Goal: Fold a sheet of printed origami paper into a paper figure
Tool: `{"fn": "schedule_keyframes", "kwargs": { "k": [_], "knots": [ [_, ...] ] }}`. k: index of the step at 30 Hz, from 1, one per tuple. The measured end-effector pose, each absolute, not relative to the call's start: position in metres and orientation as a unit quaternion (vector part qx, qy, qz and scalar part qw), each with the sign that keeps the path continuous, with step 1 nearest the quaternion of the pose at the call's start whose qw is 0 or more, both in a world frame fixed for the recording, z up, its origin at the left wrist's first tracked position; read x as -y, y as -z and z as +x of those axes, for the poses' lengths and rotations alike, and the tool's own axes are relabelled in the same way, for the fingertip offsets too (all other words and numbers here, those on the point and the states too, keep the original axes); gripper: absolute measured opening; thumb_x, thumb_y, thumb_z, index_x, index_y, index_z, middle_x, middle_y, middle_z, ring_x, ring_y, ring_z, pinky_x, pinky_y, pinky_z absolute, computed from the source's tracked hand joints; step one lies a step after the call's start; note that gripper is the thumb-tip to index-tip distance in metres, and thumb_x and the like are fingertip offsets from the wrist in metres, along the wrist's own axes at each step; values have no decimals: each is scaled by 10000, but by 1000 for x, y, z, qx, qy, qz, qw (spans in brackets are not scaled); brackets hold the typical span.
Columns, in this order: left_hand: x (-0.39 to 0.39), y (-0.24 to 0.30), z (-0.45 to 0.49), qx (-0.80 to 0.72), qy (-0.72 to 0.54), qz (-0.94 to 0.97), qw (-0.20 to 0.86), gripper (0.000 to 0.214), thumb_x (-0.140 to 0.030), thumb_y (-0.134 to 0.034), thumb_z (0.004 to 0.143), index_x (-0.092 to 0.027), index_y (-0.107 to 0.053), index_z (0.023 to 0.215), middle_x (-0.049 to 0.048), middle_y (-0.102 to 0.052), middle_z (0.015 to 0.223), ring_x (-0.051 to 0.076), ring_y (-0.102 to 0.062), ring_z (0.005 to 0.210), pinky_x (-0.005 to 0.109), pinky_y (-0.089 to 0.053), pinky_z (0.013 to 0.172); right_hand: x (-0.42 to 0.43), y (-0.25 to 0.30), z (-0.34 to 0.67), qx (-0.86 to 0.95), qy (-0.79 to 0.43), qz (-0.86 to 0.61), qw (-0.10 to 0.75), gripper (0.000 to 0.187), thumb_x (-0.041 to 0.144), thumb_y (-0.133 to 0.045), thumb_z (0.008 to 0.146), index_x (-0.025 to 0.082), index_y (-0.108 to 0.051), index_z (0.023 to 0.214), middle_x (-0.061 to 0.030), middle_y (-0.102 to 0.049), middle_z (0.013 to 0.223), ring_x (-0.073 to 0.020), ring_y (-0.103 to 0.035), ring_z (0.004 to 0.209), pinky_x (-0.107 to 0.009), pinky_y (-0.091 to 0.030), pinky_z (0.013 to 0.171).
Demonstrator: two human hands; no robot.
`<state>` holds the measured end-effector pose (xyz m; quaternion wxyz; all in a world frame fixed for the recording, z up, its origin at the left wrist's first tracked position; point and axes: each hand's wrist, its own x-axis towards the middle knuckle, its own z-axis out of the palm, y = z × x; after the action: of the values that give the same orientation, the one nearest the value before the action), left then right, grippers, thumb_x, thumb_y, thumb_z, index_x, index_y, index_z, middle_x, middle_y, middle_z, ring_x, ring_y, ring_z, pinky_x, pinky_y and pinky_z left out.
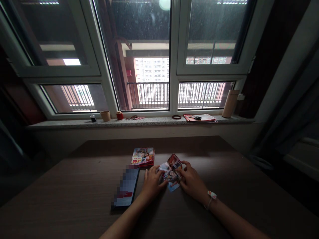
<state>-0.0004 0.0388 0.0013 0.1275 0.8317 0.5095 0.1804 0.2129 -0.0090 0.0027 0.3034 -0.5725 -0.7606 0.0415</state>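
A colourful printed paper sheet (171, 173), partly folded and creased, is between my two hands over the table. My left hand (152, 182) has its fingers and thumb closed on the sheet's left edge. At the right edge, my right hand (191, 181) pinches the paper between thumb and fingers; a bracelet with a small pale charm circles that wrist. One red-edged flap stands up at the top of the sheet. Just beyond my left hand lies a stack of printed leaflets (143, 156) marked "89.9". A phone-like dark device (126, 189), partly blurred out, lies left of my left forearm.
The brown table (82, 186) meets the wall below a stone windowsill (149, 122). Along the sill stand a paper cup (105, 116), a small red jar (120, 115), a dark ring (176, 117), scissors (197, 118) on papers (208, 117) and a tan bottle (229, 104).
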Motion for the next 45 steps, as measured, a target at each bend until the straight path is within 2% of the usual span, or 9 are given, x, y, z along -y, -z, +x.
{"fn": "schedule_keyframes", "kwargs": {
  "k": [4, 8, 10, 16, 20, 28, 32, 39, 45],
  "knots": [
    [-38, -4, -1, -497, -177, 840, 126, 353, -346, -622, 821, -331, -621, 1174, 47, -522, 1351, 310, -374, 1328, 625, -176, 1119, 6, -7, 222, 764, -18, -581, 282, 110, 200, -550, 806, 181, -632, 877, -127, -485, 1304, -285, -450, 1205, -454, -374, 1040],
    [-39, -4, -2, -488, -178, 844, 130, 311, -305, -579, 849, -355, -645, 1149, 24, -552, 1328, 302, -373, 1327, 626, -177, 1116, 1, -5, 233, 794, -46, -549, 256, 88, 188, -549, 807, 200, -626, 850, -79, -559, 1286, -277, -391, 1294, -518, -240, 1121],
    [-40, -3, -3, -485, -176, 846, 134, 312, -286, -561, 858, -360, -648, 1148, 22, -554, 1337, 305, -375, 1329, 637, -176, 1111, 0, -4, 236, 812, -73, -528, 240, 178, 163, -529, 808, 212, -631, 946, -62, -579, 1275, -253, -442, 1262, -533, -202, 1133],
    [-36, -3, -3, -459, -187, 861, 115, 283, -303, -558, 856, -297, -628, 1131, 35, -538, 1372, 289, -351, 1362, 624, -133, 1137, 5, -7, 232, 836, -110, -489, 226, 385, 165, -540, 802, 249, -627, 1167, -84, -572, 1251, -244, -502, 1165, -433, -359, 1054],
    [-33, -3, -2, -413, -163, 886, 135, 448, -413, -576, 853, -264, -520, 1271, 73, -482, 1433, 269, -357, 1373, 575, -108, 1166, 5, -10, 231, 837, -174, -471, 217, 448, 157, -566, 795, 276, -606, 1224, -73, -542, 1301, -247, -483, 1204, -418, -365, 1066],
    [-36, -6, -9, -381, -118, 900, 173, 568, -468, -629, 813, -367, -468, 1348, 35, -378, 1510, 307, -312, 1395, 625, -24, 1141, -2, -15, 244, 839, -247, -450, 182, 582, 96, -588, 729, 302, -583, 1273, -67, -476, 1403, -260, -444, 1290, -416, -330, 1107],
    [-36, -13, -13, -368, -97, 905, 192, 733, -558, -712, 706, -373, -449, 1365, 54, -337, 1530, 345, -278, 1404, 646, 19, 1124, 3, -17, 244, 830, -248, -464, 187, 552, 221, -666, 724, 303, -591, 1264, -66, -475, 1389, -266, -429, 1297, -422, -309, 1119],
    [-37, -12, -11, -380, -103, 897, 203, 618, -503, -756, 686, -401, -554, 1262, 39, -396, 1494, 357, -310, 1386, 682, 13, 1103, 9, -20, 244, 830, -232, -465, 201, 547, 343, -753, 685, 285, -631, 1215, -73, -507, 1344, -278, -451, 1254, -428, -330, 1095],
    [-35, -12, -9, -381, -98, 896, 204, 582, -477, -752, 705, -389, -569, 1251, 41, -390, 1499, 359, -303, 1389, 687, -3, 1105, 12, -20, 243, 844, -194, -449, 222, 389, 377, -706, 758, 258, -677, 1128, -75, -570, 1291, -258, -502, 1185, -410, -385, 1041]
  ]
}}
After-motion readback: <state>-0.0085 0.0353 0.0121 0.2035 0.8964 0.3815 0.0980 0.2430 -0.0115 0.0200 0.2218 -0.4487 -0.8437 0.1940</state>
